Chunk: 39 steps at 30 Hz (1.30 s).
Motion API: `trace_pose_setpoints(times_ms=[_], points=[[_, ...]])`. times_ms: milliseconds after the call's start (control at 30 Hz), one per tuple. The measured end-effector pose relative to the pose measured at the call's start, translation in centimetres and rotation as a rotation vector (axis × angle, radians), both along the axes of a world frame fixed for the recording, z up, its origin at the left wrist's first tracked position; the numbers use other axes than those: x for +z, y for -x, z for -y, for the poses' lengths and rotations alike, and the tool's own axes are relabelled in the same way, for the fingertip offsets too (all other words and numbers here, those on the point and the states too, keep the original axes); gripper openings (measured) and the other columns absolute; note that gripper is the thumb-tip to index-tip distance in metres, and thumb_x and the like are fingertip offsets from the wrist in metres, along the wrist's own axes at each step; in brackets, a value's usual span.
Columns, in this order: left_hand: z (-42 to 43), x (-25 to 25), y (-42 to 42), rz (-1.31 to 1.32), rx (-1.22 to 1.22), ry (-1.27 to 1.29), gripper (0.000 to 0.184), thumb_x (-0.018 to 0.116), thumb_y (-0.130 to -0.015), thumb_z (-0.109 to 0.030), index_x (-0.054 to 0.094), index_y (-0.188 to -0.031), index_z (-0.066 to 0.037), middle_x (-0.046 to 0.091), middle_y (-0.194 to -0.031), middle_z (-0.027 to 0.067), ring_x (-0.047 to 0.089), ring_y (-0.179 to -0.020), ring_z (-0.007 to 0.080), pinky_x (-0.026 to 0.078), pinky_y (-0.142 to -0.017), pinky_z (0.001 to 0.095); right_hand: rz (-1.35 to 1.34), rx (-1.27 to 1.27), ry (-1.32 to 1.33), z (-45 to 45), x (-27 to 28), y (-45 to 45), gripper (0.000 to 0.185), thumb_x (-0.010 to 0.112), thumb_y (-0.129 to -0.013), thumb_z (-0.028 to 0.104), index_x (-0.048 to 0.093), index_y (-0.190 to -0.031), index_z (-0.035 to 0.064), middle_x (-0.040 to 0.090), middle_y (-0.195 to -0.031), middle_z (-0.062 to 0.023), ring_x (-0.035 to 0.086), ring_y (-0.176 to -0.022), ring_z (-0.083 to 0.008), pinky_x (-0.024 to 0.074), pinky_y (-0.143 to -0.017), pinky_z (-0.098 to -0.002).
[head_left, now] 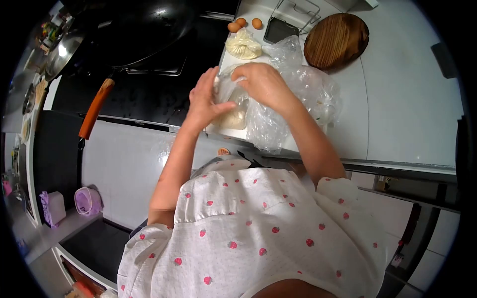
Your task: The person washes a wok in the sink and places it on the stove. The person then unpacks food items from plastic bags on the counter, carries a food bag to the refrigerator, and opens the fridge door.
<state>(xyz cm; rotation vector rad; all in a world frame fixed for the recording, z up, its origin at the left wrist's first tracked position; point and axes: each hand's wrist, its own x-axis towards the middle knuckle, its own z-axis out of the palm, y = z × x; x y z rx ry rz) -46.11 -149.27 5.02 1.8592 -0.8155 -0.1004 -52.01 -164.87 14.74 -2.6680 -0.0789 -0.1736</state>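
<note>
A clear plastic bag (pixel 232 116) with pale, powdery-looking contents stands on the white counter near its front edge. My left hand (pixel 204 102) is at the bag's left side, thumb spread away from the fingers. From above, my right hand (pixel 263 85) reaches over the bag's top with bent fingers, which seem to grip the plastic; the fingertips are partly hidden. Beside my right wrist lies a crumpled clear plastic bag (pixel 271 126). Just beyond my hands sits a knotted bag of pale yellow contents (pixel 243 44).
Several brown eggs (pixel 257 23) lie at the back of the counter. A wire rack (pixel 296 19) and a round wooden board (pixel 336 41) stand to the right. Left, on the black stove, is a large wok (pixel 144 30); its orange handle (pixel 97 109) sticks out past the front edge.
</note>
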Motion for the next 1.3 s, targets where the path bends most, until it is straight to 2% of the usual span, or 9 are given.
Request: trace_pose_setpoints(times_ms=[167, 300, 533, 767, 833, 967, 1100, 1133, 1300], points=[[2.5, -0.7, -0.5, 0.243, 0.003, -0.065, 0.053, 0.064, -0.068, -0.010, 0.050, -0.119, -0.012, 0.042, -0.128, 0.0121, 0.035, -0.122, 0.0304, 0.024, -0.099, 0.0403, 0.050, 0.184, -0.041, -2.1, 0.8, 1.5, 0.019, 0.059, -0.070, 0.005, 0.060, -0.089, 0.0036, 0.060, -0.082, -0.0137, 0.057, -0.079, -0.0306, 0.0454, -0.072, -0.0372], [1.4, -0.6, -0.8, -0.551, 0.133, 0.572, 0.023, 0.047, -0.086, -0.006, 0.058, -0.105, 0.001, 0.060, -0.104, 0.0073, 0.053, -0.095, 0.0122, 0.041, -0.085, 0.0239, 0.293, 0.013, -0.132, 0.4, 1.9, 2.6, 0.021, 0.057, -0.071, 0.004, 0.059, -0.092, 0.0030, 0.058, -0.090, -0.0129, 0.057, -0.082, -0.0290, 0.0452, -0.073, -0.0353], [-1.8, 0.7, -0.1, -0.615, 0.413, 0.819, 0.018, 0.047, -0.083, -0.008, 0.058, -0.094, 0.001, 0.058, -0.087, 0.0040, 0.053, -0.077, 0.0104, 0.042, -0.070, 0.0221, 0.121, -0.293, 0.050, 2.2, -1.3, 3.7, 0.027, 0.061, -0.071, 0.011, 0.058, -0.097, 0.0038, 0.058, -0.093, -0.0130, 0.054, -0.089, -0.0291, 0.0429, -0.078, -0.0369], [-3.6, -0.1, 0.7, -0.544, 0.376, 0.640, 0.017, 0.054, -0.082, -0.012, 0.061, -0.089, 0.002, 0.058, -0.081, 0.0029, 0.052, -0.071, 0.0100, 0.042, -0.065, 0.0238, -0.191, -0.195, 0.291, 0.3, -3.4, 4.0, 0.047, 0.068, -0.066, 0.025, 0.054, -0.103, -0.0021, 0.059, -0.095, -0.0154, 0.050, -0.094, -0.0313, 0.0398, -0.082, -0.0381], [-3.8, -1.6, 0.6, -0.355, 0.347, 0.331, 0.022, 0.056, -0.080, -0.014, 0.061, -0.092, 0.003, 0.060, -0.083, 0.0044, 0.054, -0.069, 0.0095, 0.044, -0.064, 0.0217, -0.254, -0.168, 0.294, 0.1, -3.5, 4.1, 0.047, 0.068, -0.066, 0.024, 0.054, -0.103, -0.0014, 0.059, -0.093, -0.0154, 0.051, -0.093, -0.0318, 0.0401, -0.082, -0.0387], [-2.8, -0.5, 1.2, -0.105, 0.158, 0.021, 0.014, 0.061, -0.070, -0.007, 0.064, -0.083, -0.002, 0.060, -0.081, 0.0121, 0.056, -0.070, 0.0218, 0.042, -0.072, 0.0279, -0.337, -0.120, 0.211, 0.9, -3.7, 4.3, 0.045, 0.068, -0.066, 0.020, 0.054, -0.104, 0.0000, 0.061, -0.087, -0.0166, 0.055, -0.089, -0.0322, 0.0413, -0.080, -0.0400], [-0.4, 0.2, 1.5, 0.113, -0.026, -0.027, 0.047, 0.063, -0.063, 0.000, 0.060, -0.107, -0.014, 0.060, -0.079, 0.0131, 0.054, -0.070, 0.0253, 0.041, -0.075, 0.0344, -0.392, -0.150, 0.188, 1.3, -3.5, 4.5, 0.039, 0.064, -0.069, 0.016, 0.055, -0.104, 0.0012, 0.061, -0.088, -0.0177, 0.057, -0.085, -0.0320, 0.0426, -0.078, -0.0407], [-0.2, 1.3, 2.0, 0.001, -0.049, -0.203, 0.053, 0.054, -0.066, 0.004, 0.054, -0.115, -0.015, 0.061, -0.093, 0.0150, 0.057, -0.077, 0.0270, 0.044, -0.075, 0.0332, -0.394, -0.138, 0.178, 1.2, -3.6, 4.6, 0.035, 0.062, -0.070, 0.014, 0.056, -0.102, 0.0017, 0.061, -0.087, -0.0183, 0.057, -0.084, -0.0326, 0.0431, -0.076, -0.0408], [2.3, 2.7, 1.3, -0.208, -0.257, -0.427, 0.061, 0.054, -0.065, 0.008, 0.051, -0.119, -0.017, 0.061, -0.094, 0.0139, 0.057, -0.081, 0.0294, 0.043, -0.079, 0.0331, -0.397, -0.081, 0.113, 0.7, -3.8, 4.8, 0.024, 0.056, -0.072, 0.008, 0.060, -0.095, 0.0039, 0.060, -0.081, -0.0189, 0.057, -0.080, -0.0353, 0.0441, -0.072, -0.0417]])
